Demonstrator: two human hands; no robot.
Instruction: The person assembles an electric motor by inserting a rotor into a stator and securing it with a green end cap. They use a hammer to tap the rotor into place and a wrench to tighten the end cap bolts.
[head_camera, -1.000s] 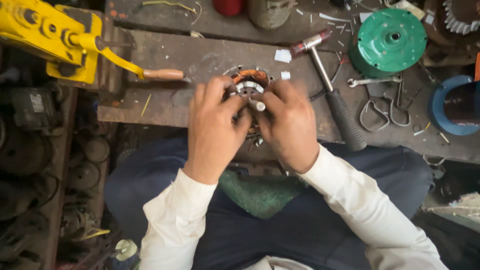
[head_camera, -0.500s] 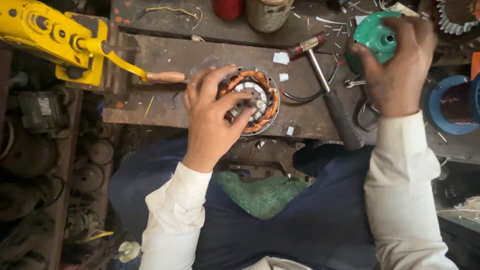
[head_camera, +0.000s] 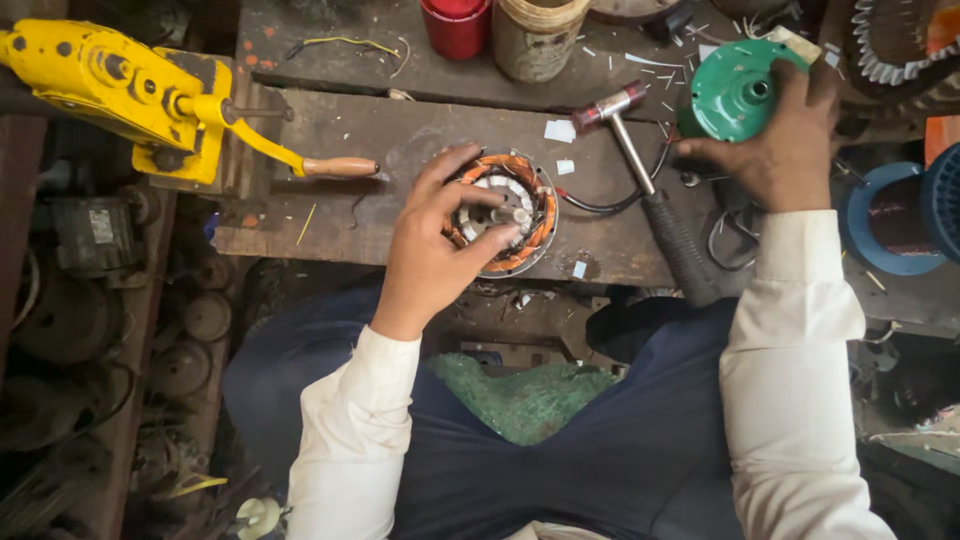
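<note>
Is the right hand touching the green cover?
Touching. The head view shows the right hand with fingers wrapped over the rim of the green cover, no gap visible.

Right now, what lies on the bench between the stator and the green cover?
In the head view, a hammer lies between the stator under the left hand and the green cover that the right hand holds, with paper scraps beside it.
</note>
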